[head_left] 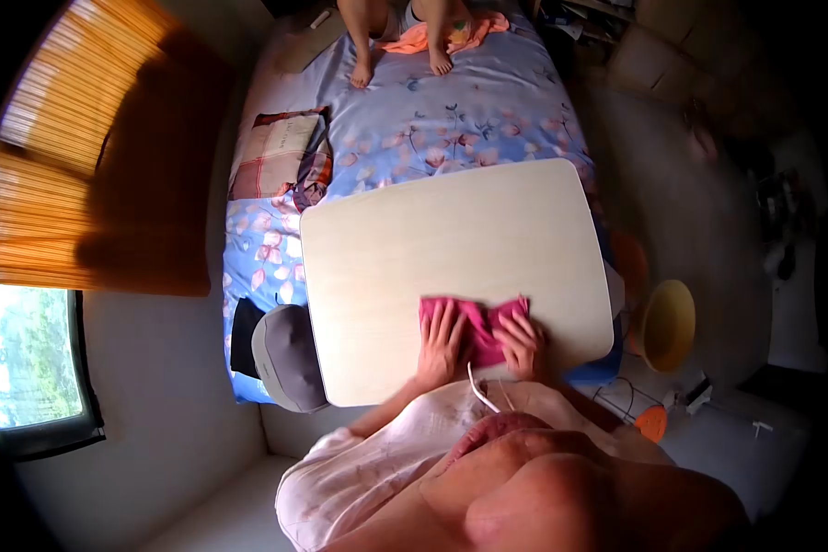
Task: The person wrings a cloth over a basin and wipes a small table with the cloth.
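Grip open and flat, left hand [442,340], right hand [522,344] partly hiding pink cloth [475,322]

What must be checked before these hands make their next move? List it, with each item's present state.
1. Left hand on the pink cloth: ok, fingers laid over it.
2. Right hand on the cloth: ok, at its other side.
3. Cloth spread flat: not ok, it is bunched between the hands.
4. White cord free of the cloth: cannot tell, its end lies very near the cloth's lower edge.
5. Other person's feet off the tabletop: ok, they are on the bed beyond it.
6. Tabletop firmly supported: cannot tell, whatever holds it up is hidden.
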`<state>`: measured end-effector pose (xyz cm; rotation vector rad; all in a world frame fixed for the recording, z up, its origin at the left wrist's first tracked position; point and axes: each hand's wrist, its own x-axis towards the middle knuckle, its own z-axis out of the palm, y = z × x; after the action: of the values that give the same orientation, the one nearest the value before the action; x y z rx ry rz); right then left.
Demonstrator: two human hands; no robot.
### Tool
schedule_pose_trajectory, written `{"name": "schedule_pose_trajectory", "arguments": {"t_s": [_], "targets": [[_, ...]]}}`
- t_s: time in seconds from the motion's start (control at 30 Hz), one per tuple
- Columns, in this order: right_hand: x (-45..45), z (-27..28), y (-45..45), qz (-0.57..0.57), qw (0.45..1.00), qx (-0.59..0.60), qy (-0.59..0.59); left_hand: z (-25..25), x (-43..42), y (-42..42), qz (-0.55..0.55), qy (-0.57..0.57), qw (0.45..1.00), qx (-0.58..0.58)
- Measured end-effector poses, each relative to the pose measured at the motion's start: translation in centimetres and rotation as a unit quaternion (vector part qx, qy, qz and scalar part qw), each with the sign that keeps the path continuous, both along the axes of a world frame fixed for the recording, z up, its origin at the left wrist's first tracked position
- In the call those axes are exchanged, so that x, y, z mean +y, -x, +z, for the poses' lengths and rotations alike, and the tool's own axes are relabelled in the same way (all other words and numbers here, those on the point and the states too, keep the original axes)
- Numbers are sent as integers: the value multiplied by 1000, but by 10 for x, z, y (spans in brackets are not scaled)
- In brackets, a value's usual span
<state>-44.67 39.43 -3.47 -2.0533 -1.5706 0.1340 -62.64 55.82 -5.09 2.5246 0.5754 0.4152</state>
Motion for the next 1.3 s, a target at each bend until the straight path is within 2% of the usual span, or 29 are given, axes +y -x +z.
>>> {"name": "schedule_pose_trajectory", "arguments": {"t_s": [0.03,0.1,0.17,0.23,0.3,0.37,0.43,0.53,0.57,0.63,0.7,0.77,0.87,0.93,1.03,1.17,1.23,1.27,1.3], "targets": [[24,23,-8,0,999,19,26,-5,16,-13,2,-15,1000,-11],[76,-1,-41,1,999,-39,7,-15,69,-63,30,-65,997,-33],[143,-24,-75,-39,997,-49,-40,-33,125,-117,87,-118,989,-36],[193,-21,-100,-74,996,-31,-36,-44,167,-157,142,-142,979,-29],[213,-28,-117,-67,997,-9,-49,-41,180,-171,146,-144,979,-7],[196,-46,-116,-59,994,-1,-90,-42,167,-161,118,-130,984,-29],[145,-63,-101,-4,988,25,-154,-38,125,-125,60,-124,988,-73],[30,-21,-47,8,996,9,-91,-14,34,-52,-19,-57,997,-44],[-4,-30,-32,-12,996,-19,-81,1,3,-30,-28,-26,999,-18],[-47,-26,-9,-10,998,-21,-57,-17,-36,-1,-35,-42,998,9],[-35,-11,-16,-20,999,-17,-36,-6,-26,-9,-49,-12,999,-12],[-1,11,-30,-25,999,-32,5,-4,6,-45,-46,-29,998,-28],[90,-28,-84,-57,996,-48,-58,-28,79,-123,32,-102,992,-60],[147,-35,-117,-84,993,-25,-74,-35,119,-167,88,-122,987,-49],[173,-37,-135,-82,991,-21,-108,-33,133,-184,105,-139,984,-26],[87,-64,-96,-30,988,52,-144,-27,76,-123,11,-104,991,-85],[14,-45,-55,-15,993,19,-115,-16,22,-71,-33,-63,996,-56],[-19,-32,-37,-21,998,-13,-57,-14,-7,-47,-38,-46,997,-47],[-47,-37,-23,-8,998,-27,-63,-15,-29,-29,-43,-29,998,-37]]}}
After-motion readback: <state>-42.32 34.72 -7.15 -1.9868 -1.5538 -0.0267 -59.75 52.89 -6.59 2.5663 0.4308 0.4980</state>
